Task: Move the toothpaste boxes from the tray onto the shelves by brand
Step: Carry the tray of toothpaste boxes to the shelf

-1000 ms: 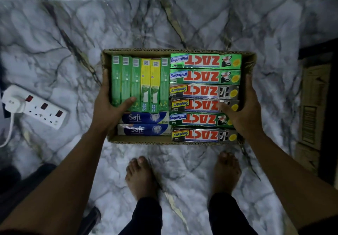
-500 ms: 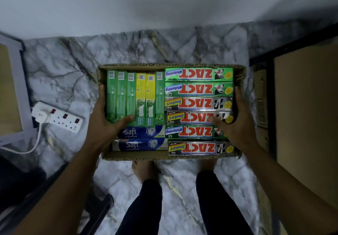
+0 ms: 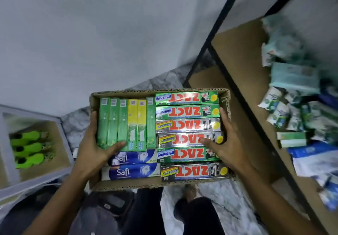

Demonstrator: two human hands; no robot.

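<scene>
I hold a shallow cardboard tray (image 3: 128, 184) in front of me, above the floor. My left hand (image 3: 93, 148) grips its left wall, thumb lying over the green boxes. My right hand (image 3: 225, 143) grips the right wall, thumb on a silver ZACT box. Inside, several green and yellow toothpaste boxes (image 3: 126, 123) lie side by side at the left. Two blue Safi boxes (image 3: 133, 170) lie below them. Several ZACT boxes (image 3: 186, 126), green Whitening and silver Smokers, fill the right half.
A black-framed shelf unit with brown boards (image 3: 243, 55) stands at the right, holding blurred packets and boxes (image 3: 292, 106). A grey-framed shelf at the left holds bright green bottles (image 3: 27, 148). Marble floor and my legs (image 3: 182, 214) are below; a white wall is ahead.
The tray has risen from the floor in both hands and the view has swung right. The power strip has left view; the right shelf and its packets have come in.
</scene>
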